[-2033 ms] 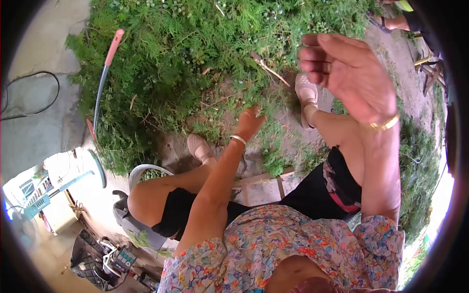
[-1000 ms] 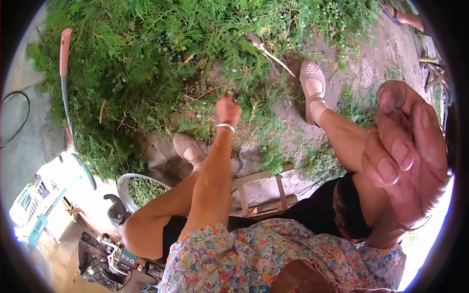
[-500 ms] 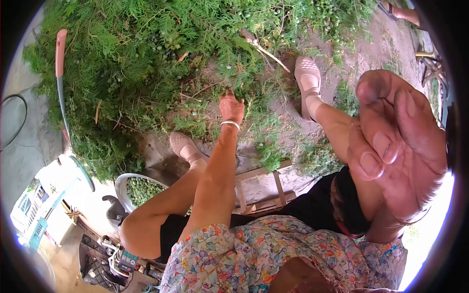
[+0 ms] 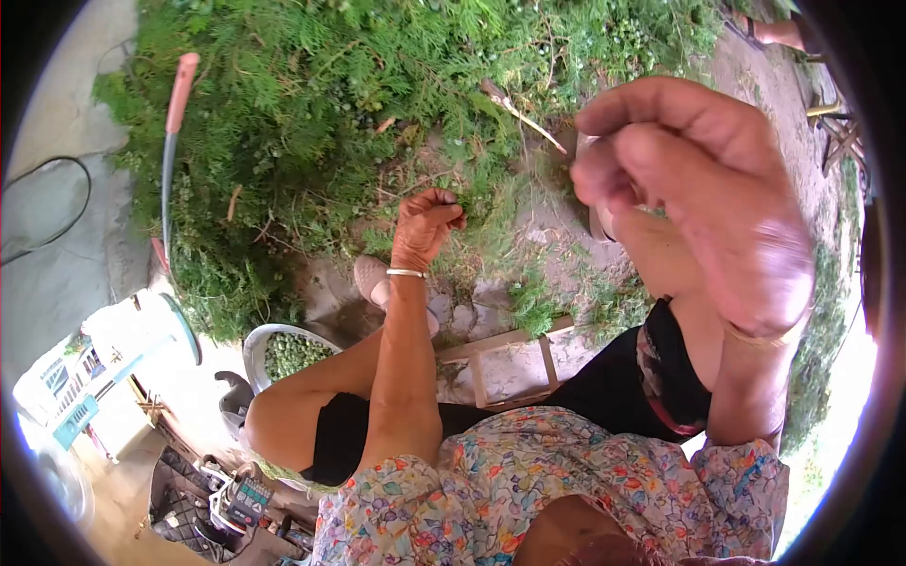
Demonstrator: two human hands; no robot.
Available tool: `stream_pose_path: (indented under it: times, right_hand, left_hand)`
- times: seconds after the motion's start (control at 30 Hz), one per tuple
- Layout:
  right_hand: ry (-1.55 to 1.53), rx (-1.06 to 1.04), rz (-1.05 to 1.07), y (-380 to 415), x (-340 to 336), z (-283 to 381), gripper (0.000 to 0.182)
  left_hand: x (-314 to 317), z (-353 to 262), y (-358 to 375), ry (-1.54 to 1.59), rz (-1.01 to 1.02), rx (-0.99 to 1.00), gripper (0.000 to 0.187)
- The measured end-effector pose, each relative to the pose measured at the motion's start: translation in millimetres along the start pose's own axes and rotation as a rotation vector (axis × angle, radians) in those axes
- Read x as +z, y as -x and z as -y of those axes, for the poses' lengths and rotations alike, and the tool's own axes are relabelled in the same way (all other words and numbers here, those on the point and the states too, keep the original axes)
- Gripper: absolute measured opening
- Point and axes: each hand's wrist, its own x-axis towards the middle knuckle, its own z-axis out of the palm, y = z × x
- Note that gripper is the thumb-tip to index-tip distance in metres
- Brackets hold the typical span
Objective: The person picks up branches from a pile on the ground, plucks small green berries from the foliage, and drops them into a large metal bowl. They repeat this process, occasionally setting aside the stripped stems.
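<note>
My left hand (image 4: 429, 226), with a white band at the wrist, is raised just above the cut evergreen branches (image 4: 311, 113). Its thumb and fingers are pinched together; whatever lies between them is too small to make out. Close to the camera, my right hand (image 4: 703, 189) is large in view, its fingers curled in and thumb pressed to the fingertips. Any small thing in that grip is hidden. By my left knee stands a pale bucket (image 4: 255, 354) holding many small green cones (image 4: 297, 357).
A pink-handled curved tool (image 4: 179, 94) lies against the branches at left. A bare stick (image 4: 528, 123) rests on the greenery. A wooden frame (image 4: 514, 349) is between my legs. A bag of tools (image 4: 189, 509) sits lower left. Another person's limb (image 4: 779, 31) shows upper right.
My left hand has lifted back from the branches toward me, its fingers now pinched. My right hand has moved up and left and turned, its fingers curling in more.
</note>
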Motion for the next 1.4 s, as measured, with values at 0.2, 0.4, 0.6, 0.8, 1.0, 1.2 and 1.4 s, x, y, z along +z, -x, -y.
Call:
stream_pose_path:
  times: [0.2,0.4,0.6,0.8,1.0,1.2,1.4]
  right_hand:
    - [0.614,-0.309,-0.008,-6.2,9.6,-31.1,0.022]
    - [0.97,-0.559,0.028,-15.5,33.9,-56.0,0.027]
    - [0.215,-0.412,0.233,-20.4,38.3,-36.3,0.016]
    - [-0.175,-0.053,0.382,-18.1,26.1,-17.4,0.024]
    - [-0.111,-0.03,0.497,-14.4,20.6,-19.6,0.034]
    - [-0.098,0.002,0.513,-11.1,14.1,-13.6,0.038]
    - [-0.173,-0.042,0.466,-6.8,11.8,-4.7,0.041]
  left_hand:
    - [71.4,-86.1,46.7,0.091,0.111,0.202,0.008]
    - [138.9,-144.2,110.4,0.298,0.189,0.319,0.005]
    - [169.1,-173.8,149.4,0.312,0.181,0.308,0.006]
    - [139.8,-187.4,160.7,0.459,0.153,0.372,0.011]
    - [135.1,-171.7,167.3,0.281,0.089,0.439,0.016]
    - [130.7,-145.0,159.6,0.22,-0.115,0.383,0.01]
    - [83.6,-71.7,146.3,0.276,-0.378,0.102,0.009]
